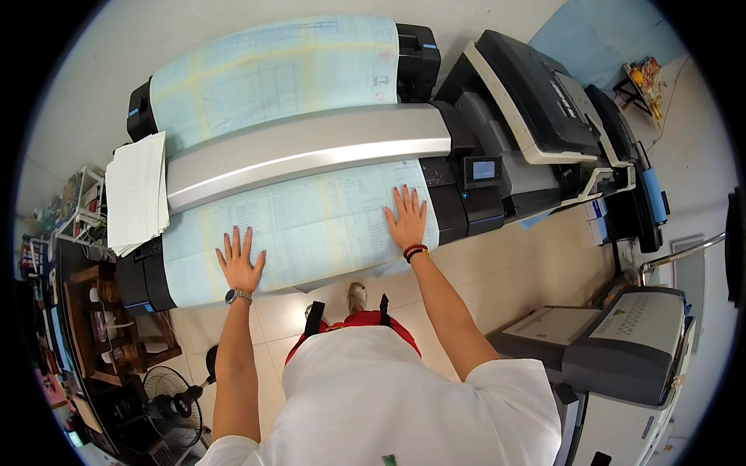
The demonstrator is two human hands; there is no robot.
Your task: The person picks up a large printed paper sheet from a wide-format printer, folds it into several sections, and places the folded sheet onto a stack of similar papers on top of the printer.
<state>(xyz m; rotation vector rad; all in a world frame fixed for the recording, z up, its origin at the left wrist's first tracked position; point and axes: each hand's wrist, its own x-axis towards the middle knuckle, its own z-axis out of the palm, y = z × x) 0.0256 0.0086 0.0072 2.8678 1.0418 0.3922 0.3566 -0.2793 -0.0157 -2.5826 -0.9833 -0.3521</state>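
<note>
A large light-blue printed sheet [311,221] with yellowish bands lies across the front of a wide-format scanner or plotter, running under its silver cover [311,151]. My left hand [241,266] rests flat on the sheet's left half, fingers spread, a watch on the wrist. Toward the sheet's right edge, my right hand [406,220] also lies flat with fingers apart, beaded bracelets on its wrist. Neither hand grips anything. Behind the silver cover, more of a matching sheet [272,74] spreads over the machine's rear.
White papers [137,193] are stacked on the machine's left end. A small lit screen [483,170] sits at its right end, beside a black-and-white copier [536,101]. Another grey office machine [622,349] stands at lower right. At lower left are a fan [172,404] and a wooden chair [116,326].
</note>
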